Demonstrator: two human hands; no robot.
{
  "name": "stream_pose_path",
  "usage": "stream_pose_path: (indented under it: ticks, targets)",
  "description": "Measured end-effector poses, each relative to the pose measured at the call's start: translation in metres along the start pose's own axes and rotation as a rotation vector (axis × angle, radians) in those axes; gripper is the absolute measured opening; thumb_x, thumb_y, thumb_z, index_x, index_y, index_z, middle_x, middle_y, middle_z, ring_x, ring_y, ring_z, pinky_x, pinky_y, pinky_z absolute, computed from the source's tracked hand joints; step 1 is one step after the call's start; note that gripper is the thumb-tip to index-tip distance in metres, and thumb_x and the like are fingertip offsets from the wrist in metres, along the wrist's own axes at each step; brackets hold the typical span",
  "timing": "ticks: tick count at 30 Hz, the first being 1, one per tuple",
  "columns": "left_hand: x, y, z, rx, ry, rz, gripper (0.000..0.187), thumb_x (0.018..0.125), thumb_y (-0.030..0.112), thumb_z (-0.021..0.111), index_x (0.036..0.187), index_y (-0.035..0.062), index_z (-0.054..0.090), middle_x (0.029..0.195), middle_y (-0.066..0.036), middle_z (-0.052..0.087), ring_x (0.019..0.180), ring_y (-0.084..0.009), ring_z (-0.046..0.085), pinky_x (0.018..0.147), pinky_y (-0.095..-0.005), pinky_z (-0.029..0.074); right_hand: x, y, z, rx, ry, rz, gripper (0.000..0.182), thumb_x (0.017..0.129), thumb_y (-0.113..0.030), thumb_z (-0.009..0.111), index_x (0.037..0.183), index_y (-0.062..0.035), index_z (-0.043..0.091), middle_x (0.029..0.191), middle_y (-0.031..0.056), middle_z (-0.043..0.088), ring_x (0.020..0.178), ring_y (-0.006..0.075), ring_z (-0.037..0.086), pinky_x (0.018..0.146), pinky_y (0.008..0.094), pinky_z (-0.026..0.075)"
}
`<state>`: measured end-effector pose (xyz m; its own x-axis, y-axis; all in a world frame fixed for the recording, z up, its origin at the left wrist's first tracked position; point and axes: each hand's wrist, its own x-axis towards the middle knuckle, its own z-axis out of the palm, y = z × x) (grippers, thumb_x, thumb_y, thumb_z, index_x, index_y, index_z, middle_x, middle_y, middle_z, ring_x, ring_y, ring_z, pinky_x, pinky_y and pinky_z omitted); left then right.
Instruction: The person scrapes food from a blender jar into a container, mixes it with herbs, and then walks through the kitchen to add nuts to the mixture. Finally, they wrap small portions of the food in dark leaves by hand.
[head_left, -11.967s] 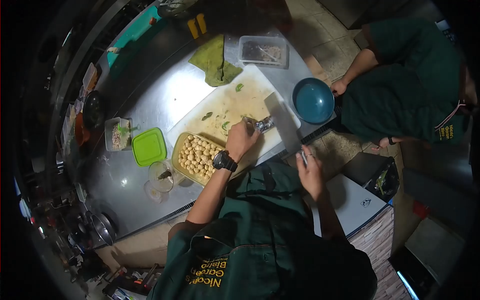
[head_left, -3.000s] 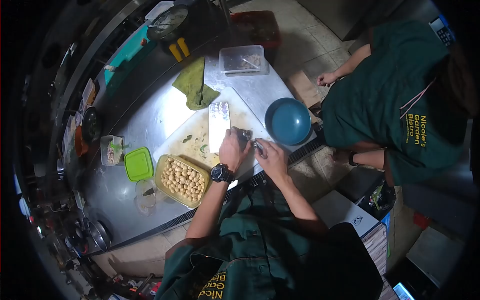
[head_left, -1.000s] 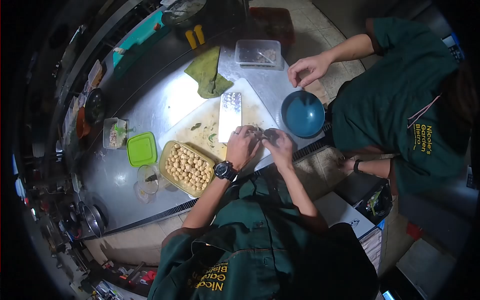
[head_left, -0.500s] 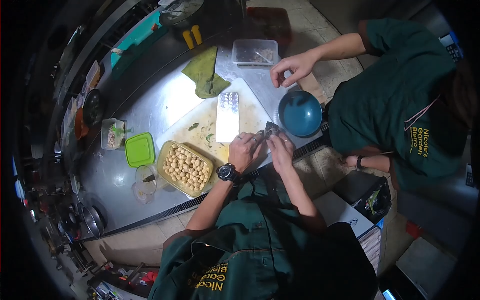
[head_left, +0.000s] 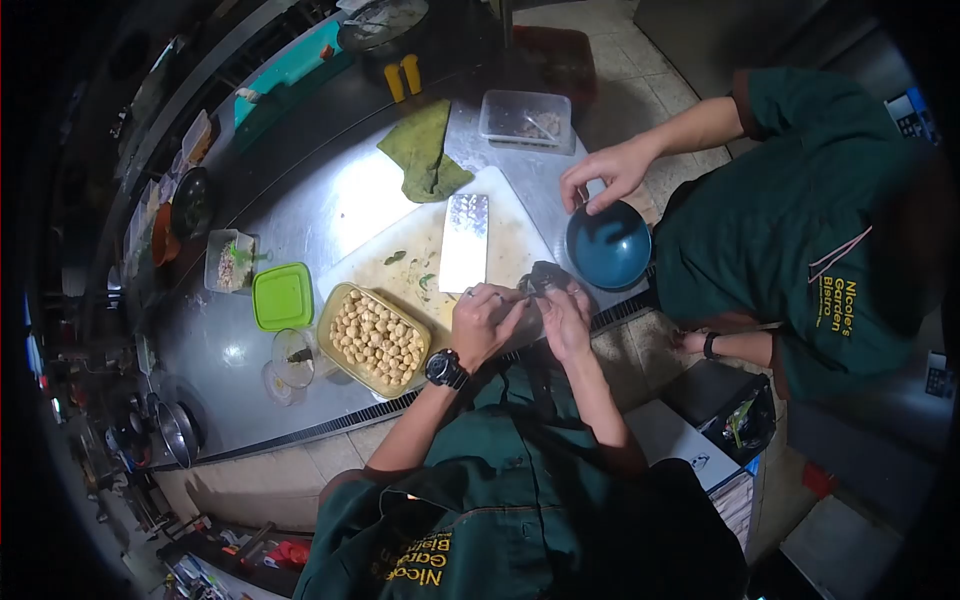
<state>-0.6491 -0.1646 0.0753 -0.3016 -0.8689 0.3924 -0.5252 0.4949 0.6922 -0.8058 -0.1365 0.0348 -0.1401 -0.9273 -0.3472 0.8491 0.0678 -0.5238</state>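
Both my hands are together over the near right corner of a white cutting board (head_left: 385, 235). My left hand (head_left: 482, 325), with a black watch at the wrist, has its fingers pinched on the left side of a dark, filmy item (head_left: 541, 279), perhaps a plastic bag. On its right side, my right hand (head_left: 566, 318) grips the same dark item. A wide cleaver blade (head_left: 465, 243) lies on the board just beyond my hands. Left of my left hand stands a yellowish tub of pale round balls (head_left: 375, 338).
At the right, a co-worker's hand (head_left: 608, 178) is at the rim of a blue bowl (head_left: 608, 246). A green cloth (head_left: 424, 150), a clear container (head_left: 525, 119), a green lid (head_left: 283, 297), a small tub (head_left: 229, 262) and yellow handles (head_left: 403, 78) are on the steel table.
The co-worker's hand has lowered to the blue bowl. My hands have shifted slightly, and more of the dark item shows above them. The whole view has shifted a little.
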Motion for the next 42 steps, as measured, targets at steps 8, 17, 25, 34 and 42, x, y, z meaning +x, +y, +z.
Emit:
stream_pose_path:
  ticks: [8,17,25,34,42]
  targets:
    - [0.000,-0.001,0.001,-0.161,0.091,-0.103,0.020,0.079,0.005,0.075,0.098,0.0049,0.069,0.104,-0.010,0.067,0.096,-0.0256,0.065,0.079,-0.0342,0.052,-0.004,-0.002,0.013,0.041,-0.167,-0.077,0.029,0.091,0.002,0.058,0.119,0.0021,0.059,0.118,0.0132,0.065,0.102,0.0210,0.066,0.091,0.0325,0.056]
    - [0.019,-0.016,0.012,-0.847,-0.438,-0.638,0.058,0.079,-0.006,0.067,0.133,0.0066,0.049,0.108,-0.005,0.059,0.101,-0.0128,0.057,0.089,-0.0276,0.048,-0.008,-0.022,0.025,-0.033,-0.148,-0.033,0.032,0.089,0.004,0.052,0.121,0.0028,0.055,0.116,0.0132,0.063,0.102,0.0193,0.065,0.089,0.0310,0.057]
    - [0.018,-0.011,0.013,-0.749,-0.172,-0.389,0.039,0.085,-0.005,0.066,0.122,0.0029,0.056,0.097,0.000,0.059,0.091,-0.0075,0.056,0.083,-0.0237,0.048,-0.006,-0.012,0.000,0.149,-0.005,0.039,0.024,0.091,0.006,0.052,0.113,0.0014,0.059,0.119,0.0088,0.064,0.112,0.0180,0.062,0.102,0.0358,0.054]
    - [-0.015,-0.012,0.012,-0.842,-0.114,-0.571,0.039,0.084,-0.003,0.069,0.122,-0.0008,0.060,0.103,-0.004,0.063,0.091,-0.0077,0.059,0.083,-0.0231,0.049,-0.004,0.011,-0.014,0.171,0.104,0.027,0.011,0.094,0.004,0.058,0.097,-0.0023,0.066,0.100,0.0073,0.069,0.099,0.0164,0.066,0.098,0.0346,0.055]
    - [-0.022,-0.012,0.017,-0.756,-0.074,-0.623,0.043,0.084,0.002,0.074,0.125,-0.0002,0.060,0.100,-0.003,0.066,0.089,-0.0076,0.059,0.083,-0.0235,0.049,-0.005,0.024,-0.043,0.243,-0.082,-0.008,0.019,0.094,0.003,0.057,0.113,0.0004,0.060,0.116,0.0113,0.063,0.113,0.0214,0.060,0.105,0.0359,0.049]
